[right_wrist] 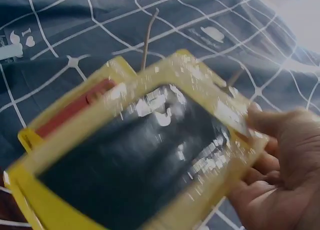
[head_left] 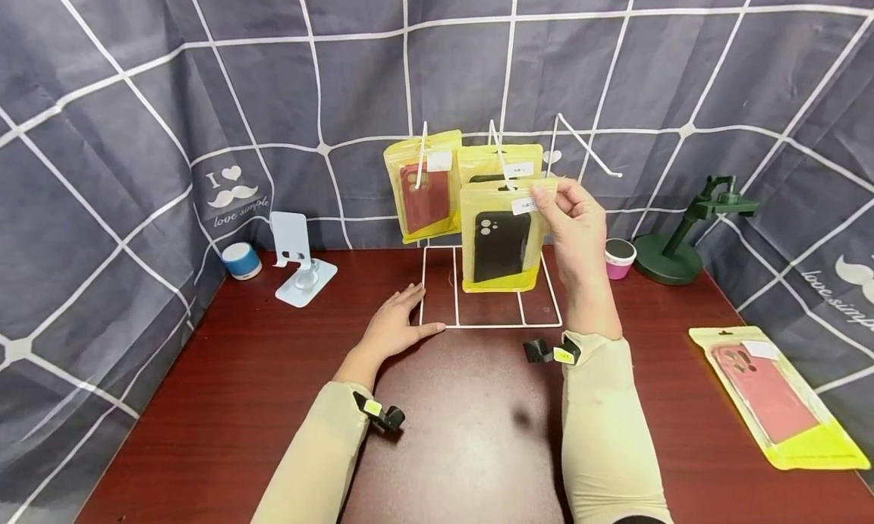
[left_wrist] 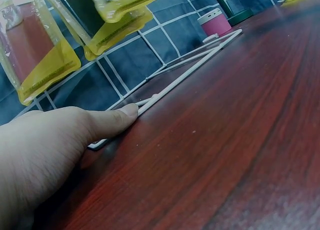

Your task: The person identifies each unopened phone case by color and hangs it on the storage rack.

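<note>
The right hand (head_left: 576, 224) pinches a yellow-packaged black phone case (head_left: 501, 240) at the wire rack (head_left: 492, 281), whose base the left hand (head_left: 396, 327) presses with flat, straight fingers near the tabletop's (head_left: 239, 403) back edge.

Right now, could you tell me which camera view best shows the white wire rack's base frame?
The head view: the whole white wire rack shows, the left hand resting on its base corner. The left wrist view shows only one base rail beside the fingertips. The right wrist view shows only thin prongs behind the black phone case packet.
</note>
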{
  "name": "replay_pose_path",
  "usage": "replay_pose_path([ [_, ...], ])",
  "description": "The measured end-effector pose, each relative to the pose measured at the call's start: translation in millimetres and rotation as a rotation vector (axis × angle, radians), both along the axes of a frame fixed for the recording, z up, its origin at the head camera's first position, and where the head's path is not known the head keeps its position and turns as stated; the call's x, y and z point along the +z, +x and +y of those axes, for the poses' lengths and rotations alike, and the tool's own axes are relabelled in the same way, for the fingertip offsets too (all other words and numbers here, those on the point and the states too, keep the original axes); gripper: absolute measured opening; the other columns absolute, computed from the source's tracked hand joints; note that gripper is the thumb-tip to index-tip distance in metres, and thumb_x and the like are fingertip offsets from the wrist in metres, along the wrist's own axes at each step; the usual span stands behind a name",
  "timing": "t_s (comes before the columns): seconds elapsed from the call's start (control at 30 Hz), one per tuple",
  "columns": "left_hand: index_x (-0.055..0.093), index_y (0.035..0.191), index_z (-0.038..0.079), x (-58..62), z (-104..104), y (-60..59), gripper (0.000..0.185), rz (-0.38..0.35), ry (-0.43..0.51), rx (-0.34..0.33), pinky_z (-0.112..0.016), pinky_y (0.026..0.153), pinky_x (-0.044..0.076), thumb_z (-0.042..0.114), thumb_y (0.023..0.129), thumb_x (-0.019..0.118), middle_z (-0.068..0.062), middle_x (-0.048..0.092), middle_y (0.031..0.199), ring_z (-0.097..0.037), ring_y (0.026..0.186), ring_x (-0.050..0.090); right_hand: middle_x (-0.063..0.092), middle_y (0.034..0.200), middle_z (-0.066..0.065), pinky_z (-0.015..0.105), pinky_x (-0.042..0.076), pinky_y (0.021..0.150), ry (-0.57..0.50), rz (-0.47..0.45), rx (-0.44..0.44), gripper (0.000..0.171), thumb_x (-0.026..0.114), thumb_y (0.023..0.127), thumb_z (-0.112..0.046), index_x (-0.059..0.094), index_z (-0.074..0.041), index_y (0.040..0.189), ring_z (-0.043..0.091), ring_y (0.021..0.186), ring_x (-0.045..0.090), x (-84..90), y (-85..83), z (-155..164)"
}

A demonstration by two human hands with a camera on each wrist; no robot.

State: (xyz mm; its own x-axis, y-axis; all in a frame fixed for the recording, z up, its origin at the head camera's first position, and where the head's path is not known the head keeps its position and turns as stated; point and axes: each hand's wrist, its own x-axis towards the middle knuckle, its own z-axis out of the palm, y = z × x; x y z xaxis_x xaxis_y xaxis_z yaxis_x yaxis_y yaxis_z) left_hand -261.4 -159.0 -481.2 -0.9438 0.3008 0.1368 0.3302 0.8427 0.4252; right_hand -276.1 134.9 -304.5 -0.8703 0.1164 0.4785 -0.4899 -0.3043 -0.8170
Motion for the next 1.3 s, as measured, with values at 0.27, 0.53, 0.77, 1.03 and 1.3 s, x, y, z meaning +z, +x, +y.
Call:
replay_pose_path([
  [0.27,0.043,0.153,0.008,-1.3,1,0.7,0.098,0.001,0.003,-0.008,-0.037,0.123,0.019,0.073,0.083,0.064,-0.006,0.037,0.160,-0.021,0.149,0.030,0.076,0.101,0.008,0.028,0.055,0.090,0.354,-0.192,0.302,0.027,0.075,0.091,-0.008,0.069,0.001,0.116,0.017,0.097,0.070,-24.8,-12.5,22],
  [0.53,0.043,0.154,0.008,-2.1,0,0.0,0.098,0.001,0.000,-0.007,-0.036,0.123,0.019,0.073,0.083,0.064,-0.006,0.037,0.160,-0.021,0.149,0.030,0.076,0.105,0.009,0.035,0.054,0.096,0.421,-0.275,0.305,0.030,0.078,0.089,-0.011,0.073,0.003,0.115,0.022,0.101,0.071,-44.4,-26.9,30],
  [0.77,0.043,0.154,0.008,-1.8,0,-2.1,0.101,0.016,-0.017,-0.010,-0.035,0.124,0.018,0.077,0.083,0.060,-0.006,0.037,0.160,-0.021,0.149,0.029,0.076,0.105,0.004,0.026,0.053,0.094,0.384,-0.236,0.292,0.032,0.078,0.089,-0.008,0.072,0.001,0.119,0.017,0.101,0.070,-54.7,-35.7,33],
  [1.03,0.043,0.153,0.008,-3.0,0,-2.6,0.101,0.019,-0.014,-0.010,-0.035,0.123,0.018,0.078,0.082,0.059,-0.004,0.037,0.160,-0.020,0.149,0.029,0.077,0.105,0.006,0.026,0.054,0.090,0.399,-0.260,0.151,0.038,0.080,0.088,-0.016,0.071,0.001,0.121,0.017,0.097,0.072,-59.1,-38.3,26],
  [1.3,0.043,0.153,0.008,-2.4,0,-2.3,0.099,0.013,-0.007,-0.008,-0.035,0.124,0.017,0.076,0.083,0.061,-0.004,0.037,0.160,-0.019,0.149,0.028,0.077,0.095,0.010,0.027,0.060,0.072,0.320,-0.310,0.019,0.041,0.083,0.085,-0.024,0.073,0.002,0.114,0.018,0.079,0.073,-60.7,-41.6,11],
])
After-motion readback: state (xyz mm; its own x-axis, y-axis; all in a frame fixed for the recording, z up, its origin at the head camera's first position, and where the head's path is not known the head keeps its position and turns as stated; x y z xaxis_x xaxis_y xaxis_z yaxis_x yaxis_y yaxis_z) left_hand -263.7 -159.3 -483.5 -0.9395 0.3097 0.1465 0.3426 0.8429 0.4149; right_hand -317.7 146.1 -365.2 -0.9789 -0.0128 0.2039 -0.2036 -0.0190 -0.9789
